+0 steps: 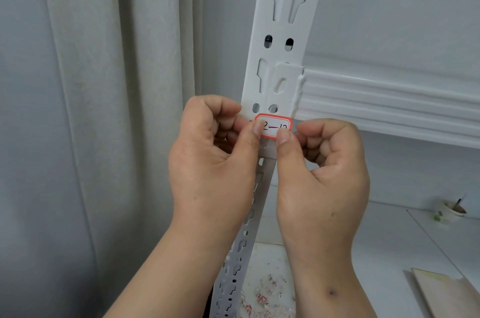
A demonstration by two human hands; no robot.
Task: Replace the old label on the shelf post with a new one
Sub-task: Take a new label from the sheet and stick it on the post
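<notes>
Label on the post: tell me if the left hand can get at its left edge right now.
Probably yes: the left hand already has its thumb on the label, nothing between them.

Handwritten on red-bordered white label [273, 126], stuck on white shelf post [281, 32]: a dash, then apparently "12"; leading characters partly hidden under thumbs, perhaps "2".

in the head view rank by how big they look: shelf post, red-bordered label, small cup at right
1. shelf post
2. red-bordered label
3. small cup; it stands farther from the camera, so its rank against the label is unsure.
</notes>
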